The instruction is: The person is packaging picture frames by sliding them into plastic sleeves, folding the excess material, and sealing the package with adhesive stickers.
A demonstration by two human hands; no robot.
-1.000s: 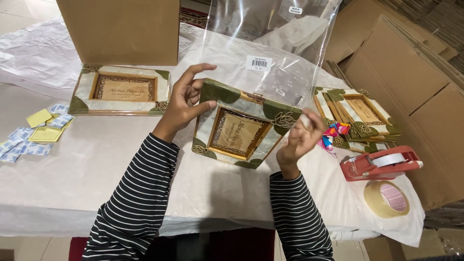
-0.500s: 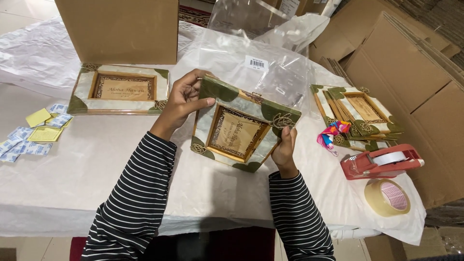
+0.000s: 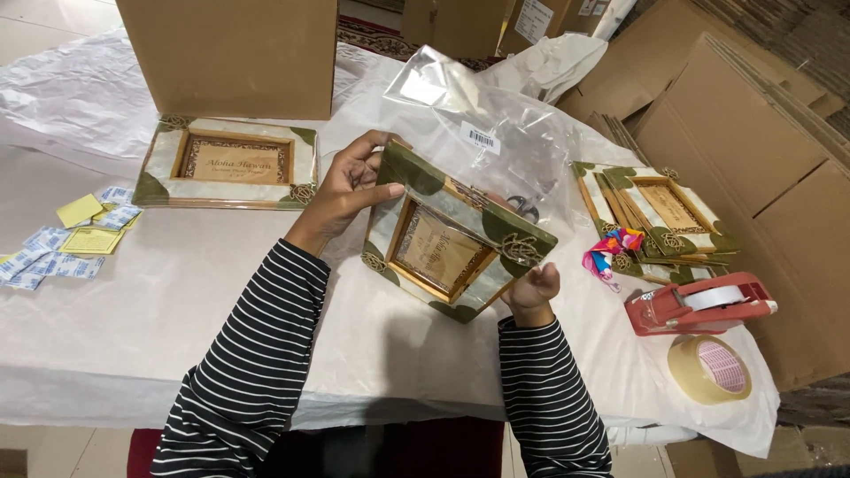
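I hold a green and cream picture frame (image 3: 447, 243) tilted up off the table, its wooden inner border facing me. My left hand (image 3: 350, 190) grips its upper left corner. My right hand (image 3: 531, 292) clasps its lower right edge from below. A clear plastic bag (image 3: 482, 133) with a barcode sticker stands open right behind the frame, touching its top edge.
Another matching frame (image 3: 230, 164) lies flat at the left in front of a cardboard box (image 3: 230, 53). A stack of frames (image 3: 655, 217) lies at the right, with a red tape dispenser (image 3: 699, 305), a tape roll (image 3: 708, 367) and small paper packets (image 3: 62, 239) on the white sheet.
The frame has turned more upright and swung left. My right hand slid from its right side down to the lower right edge. The bag sank lower behind it.
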